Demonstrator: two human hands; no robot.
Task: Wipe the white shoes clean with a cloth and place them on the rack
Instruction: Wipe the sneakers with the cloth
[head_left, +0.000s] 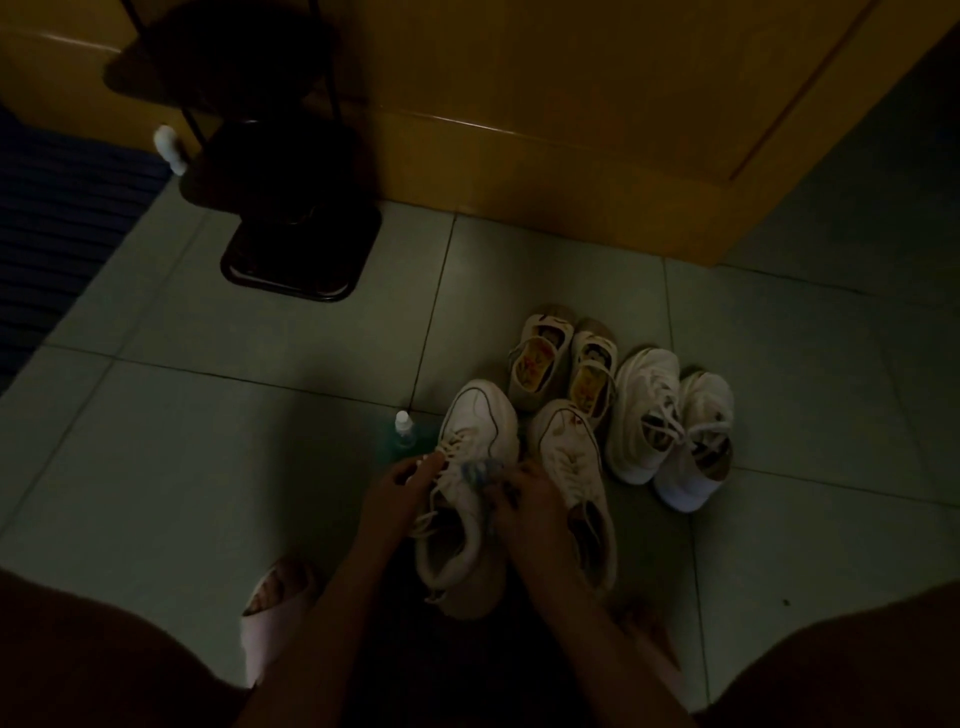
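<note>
I hold a white sneaker (470, 457) tilted above the tiled floor, toe pointing away. My left hand (402, 486) grips its left side at the laces. My right hand (524, 501) presses a bluish cloth (480, 475) against the shoe's right side, fingers curled round the cloth. Its partner sneaker (574, 467) lies on the floor just to the right. A second white pair (670, 426) stands further right. The dark shoe rack (291, 208) stands at the upper left, its shelves too dim to make out.
A green spray bottle (402, 436) with a white cap stands left of the held shoe. A small beige pair (563, 364) sits behind the sneakers. A wooden door (571, 104) fills the back. My slippered foot (275, 603) is at lower left; a dark mat (52, 218) lies far left.
</note>
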